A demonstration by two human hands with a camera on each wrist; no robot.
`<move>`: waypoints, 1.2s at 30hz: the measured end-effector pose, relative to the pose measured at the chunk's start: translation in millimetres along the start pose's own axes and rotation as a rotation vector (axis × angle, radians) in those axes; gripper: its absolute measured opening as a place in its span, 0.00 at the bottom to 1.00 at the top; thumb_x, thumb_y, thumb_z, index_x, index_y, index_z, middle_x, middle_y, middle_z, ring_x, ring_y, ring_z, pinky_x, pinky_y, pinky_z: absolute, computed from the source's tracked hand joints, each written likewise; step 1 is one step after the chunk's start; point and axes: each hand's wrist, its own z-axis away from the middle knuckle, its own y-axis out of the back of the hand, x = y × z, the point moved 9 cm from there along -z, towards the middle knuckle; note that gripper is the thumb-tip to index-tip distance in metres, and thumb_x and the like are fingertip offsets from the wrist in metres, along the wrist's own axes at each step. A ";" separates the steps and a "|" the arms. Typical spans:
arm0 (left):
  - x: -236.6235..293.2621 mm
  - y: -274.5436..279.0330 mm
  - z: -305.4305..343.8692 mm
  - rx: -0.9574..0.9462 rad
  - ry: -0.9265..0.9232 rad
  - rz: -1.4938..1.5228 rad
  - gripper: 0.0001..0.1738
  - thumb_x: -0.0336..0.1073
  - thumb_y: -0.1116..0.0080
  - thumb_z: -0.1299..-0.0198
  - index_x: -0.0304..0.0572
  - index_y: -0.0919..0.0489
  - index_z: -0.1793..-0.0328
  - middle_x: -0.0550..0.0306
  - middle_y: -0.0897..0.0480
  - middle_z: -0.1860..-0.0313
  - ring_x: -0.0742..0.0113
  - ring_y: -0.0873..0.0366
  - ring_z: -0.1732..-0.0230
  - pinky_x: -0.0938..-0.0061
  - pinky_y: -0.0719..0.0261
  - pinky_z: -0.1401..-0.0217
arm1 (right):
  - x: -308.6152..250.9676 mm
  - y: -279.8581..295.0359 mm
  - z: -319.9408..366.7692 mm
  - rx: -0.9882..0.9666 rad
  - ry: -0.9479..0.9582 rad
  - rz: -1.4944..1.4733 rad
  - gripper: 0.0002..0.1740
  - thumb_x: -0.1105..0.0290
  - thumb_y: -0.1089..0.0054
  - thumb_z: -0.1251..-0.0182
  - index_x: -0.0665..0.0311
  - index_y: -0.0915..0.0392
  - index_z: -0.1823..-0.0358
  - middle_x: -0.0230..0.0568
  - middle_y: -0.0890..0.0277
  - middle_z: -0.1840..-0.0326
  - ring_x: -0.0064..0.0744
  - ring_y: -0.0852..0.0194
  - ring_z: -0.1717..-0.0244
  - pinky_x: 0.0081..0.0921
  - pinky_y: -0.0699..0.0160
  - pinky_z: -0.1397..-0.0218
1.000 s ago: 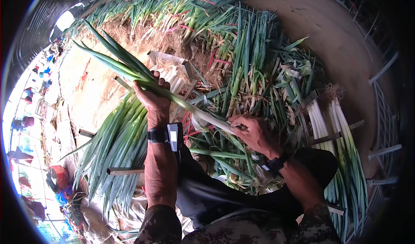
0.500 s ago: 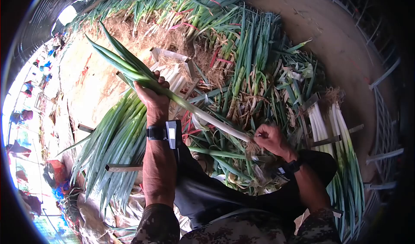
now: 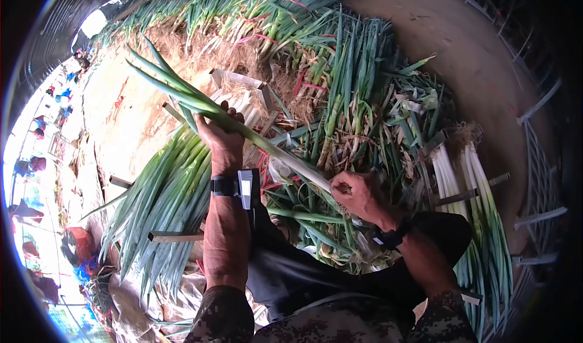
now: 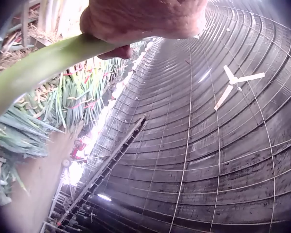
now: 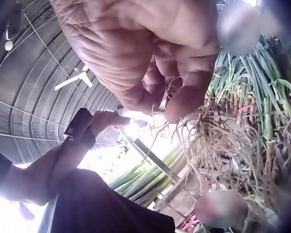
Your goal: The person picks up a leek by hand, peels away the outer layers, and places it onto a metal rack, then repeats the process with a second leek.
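Note:
A long green onion (image 3: 285, 156) lies slanted across the head view, its leaves at the upper left and its white end at the lower right. My left hand (image 3: 220, 133) grips it where the leaves meet the stalk. At the white root end, my right hand (image 3: 361, 195) has its thumb and fingers curled and pinches the stalk. In the right wrist view, thin brown roots (image 5: 211, 138) hang beside the fingertips (image 5: 184, 103). The left wrist view shows the pale green stalk (image 4: 43, 65) coming out from under the left hand (image 4: 145, 19).
Green onions lie on a metal rack at the left, leaves (image 3: 164, 203) toward me. More white-stemmed onions (image 3: 449, 173) rest on metal bars at the right. Bundles tied with red string (image 3: 340, 82) stand behind. Loose leaves and peelings (image 3: 328, 233) cover the ground between my legs.
My right hand moved down and right off the stalk's end, baring the roots, then came back up and left onto it. The left hand keeps its grip and has shifted slightly right.

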 end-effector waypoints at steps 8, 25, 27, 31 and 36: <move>-3.4 -6.1 3.6 0.036 0.039 0.068 0.29 0.60 0.56 0.28 0.36 0.28 0.57 0.48 0.25 0.63 0.56 0.28 0.65 0.63 0.24 0.62 | 1.8 -4.0 -0.4 0.032 0.010 -0.038 0.08 0.72 0.32 0.39 0.67 0.20 0.62 0.47 0.16 0.70 0.41 0.12 0.67 0.31 0.16 0.63; -1.0 -29.8 13.4 -0.193 0.081 0.132 0.17 0.47 0.41 0.31 0.39 0.25 0.59 0.54 0.23 0.68 0.59 0.25 0.64 0.65 0.22 0.55 | 190.2 10.6 71.3 -0.227 -0.542 0.107 0.08 0.71 0.44 0.33 0.63 0.18 0.57 0.40 0.16 0.71 0.31 0.16 0.71 0.31 0.21 0.66; 0.7 -45.8 23.0 -0.283 0.082 0.124 0.16 0.47 0.39 0.33 0.41 0.24 0.56 0.56 0.22 0.65 0.61 0.25 0.60 0.64 0.24 0.48 | 193.0 5.9 80.3 -0.343 -0.538 0.328 0.11 0.67 0.43 0.34 0.64 0.18 0.56 0.43 0.17 0.69 0.37 0.17 0.68 0.34 0.21 0.66; -11.9 -55.2 37.1 -0.376 0.188 -0.307 0.15 0.42 0.33 0.36 0.43 0.22 0.51 0.58 0.18 0.60 0.64 0.21 0.58 0.71 0.24 0.52 | 212.4 -18.8 89.4 -0.243 -0.448 0.311 0.17 0.56 0.41 0.36 0.62 0.17 0.59 0.56 0.17 0.62 0.56 0.17 0.58 0.43 0.19 0.57; -3.8 -42.5 38.1 -0.361 -0.029 -0.487 0.19 0.44 0.32 0.37 0.40 0.22 0.49 0.59 0.18 0.56 0.67 0.20 0.56 0.74 0.23 0.56 | 201.0 -43.3 78.2 -0.413 -0.181 0.570 0.19 0.55 0.44 0.32 0.61 0.21 0.49 0.53 0.17 0.54 0.60 0.18 0.55 0.47 0.21 0.50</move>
